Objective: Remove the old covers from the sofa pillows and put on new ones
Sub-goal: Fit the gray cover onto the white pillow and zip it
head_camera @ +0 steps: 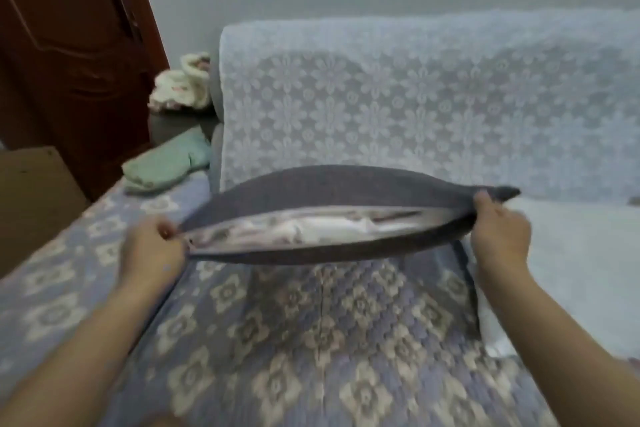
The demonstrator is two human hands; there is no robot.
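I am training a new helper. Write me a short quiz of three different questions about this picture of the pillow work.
1. True or false: the zipper opening of the grey cover is closed.
2. Which hand holds the cover's end nearer the green cloth? A. left hand B. right hand
3. Fill in: the white insert is still ____ the cover.

Key
1. False. The opening gapes and the insert shows through it.
2. A. The left hand pinches that end; the right hand grips the far end.
3. inside
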